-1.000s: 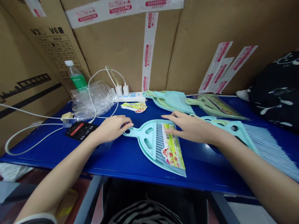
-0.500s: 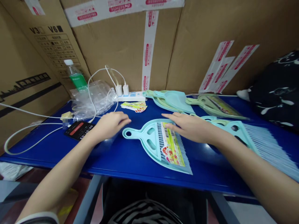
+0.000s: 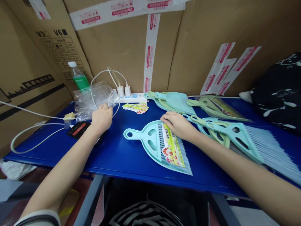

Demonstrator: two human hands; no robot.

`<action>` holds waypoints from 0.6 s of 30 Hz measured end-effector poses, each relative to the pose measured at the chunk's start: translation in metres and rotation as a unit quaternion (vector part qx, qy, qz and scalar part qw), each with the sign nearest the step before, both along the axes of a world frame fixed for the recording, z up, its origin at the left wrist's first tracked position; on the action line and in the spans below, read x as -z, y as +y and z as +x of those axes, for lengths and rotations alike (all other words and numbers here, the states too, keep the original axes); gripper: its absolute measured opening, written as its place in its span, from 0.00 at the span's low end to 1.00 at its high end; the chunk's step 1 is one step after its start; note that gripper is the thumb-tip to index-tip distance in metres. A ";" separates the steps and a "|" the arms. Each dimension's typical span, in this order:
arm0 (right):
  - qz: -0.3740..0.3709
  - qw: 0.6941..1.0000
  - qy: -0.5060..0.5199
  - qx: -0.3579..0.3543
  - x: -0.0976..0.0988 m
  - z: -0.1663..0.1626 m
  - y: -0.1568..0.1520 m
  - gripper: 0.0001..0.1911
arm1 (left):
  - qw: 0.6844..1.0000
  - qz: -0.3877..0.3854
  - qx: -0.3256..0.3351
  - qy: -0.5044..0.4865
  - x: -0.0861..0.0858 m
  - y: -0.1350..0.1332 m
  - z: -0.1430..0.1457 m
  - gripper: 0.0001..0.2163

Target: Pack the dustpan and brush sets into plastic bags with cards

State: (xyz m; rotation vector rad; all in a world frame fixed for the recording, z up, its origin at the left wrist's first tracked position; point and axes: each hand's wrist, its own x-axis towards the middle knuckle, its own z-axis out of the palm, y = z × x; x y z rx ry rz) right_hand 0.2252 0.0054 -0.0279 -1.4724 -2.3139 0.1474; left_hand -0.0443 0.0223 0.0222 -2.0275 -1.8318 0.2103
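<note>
A light-blue dustpan (image 3: 145, 150) lies on the table with its handle to the left. A matching brush (image 3: 155, 141) rests in it, bristles to the right, with a yellow printed card (image 3: 173, 150) across the bristles. My right hand (image 3: 177, 124) is closed at the dustpan's far edge, fingertips bent over the rim near the card's top. Over at the left, my left hand (image 3: 102, 118) reaches to the near edge of the clear plastic bags (image 3: 90, 97), fingers a little apart. Its fingertips partly hide against the plastic, so I cannot tell firm contact.
Behind lie stacked dustpans (image 3: 180, 102), a bagged green set (image 3: 218, 108) and loose cards (image 3: 136, 108). Several brushes (image 3: 240, 141) overlap at right. A phone (image 3: 78, 129), white cables, a power strip (image 3: 135, 97) and a bottle (image 3: 80, 80) stand left. Cardboard (image 3: 122, 47) walls the back.
My left hand has moved away from the dustpan's handle, up and left to the plastic bags. My right hand has drawn back slightly, and its fingers have closed at the dustpan's edge.
</note>
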 end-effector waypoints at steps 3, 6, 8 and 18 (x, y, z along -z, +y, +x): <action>-0.002 1.000 0.015 0.002 0.001 -0.004 0.002 0.14 | 1.000 -0.002 -0.003 0.009 0.000 0.001 0.000 0.19; -0.003 1.000 0.020 0.008 0.000 -0.007 0.002 0.12 | 1.000 -0.009 -0.009 0.003 0.000 0.003 -0.001 0.19; -0.008 1.000 0.022 0.014 -0.001 -0.006 0.001 0.12 | 1.000 -0.014 -0.011 -0.005 -0.001 0.003 -0.002 0.19; -0.059 0.998 0.018 0.025 -0.010 -0.003 -0.004 0.12 | 0.999 -0.041 -0.023 -0.007 -0.003 0.003 -0.002 0.21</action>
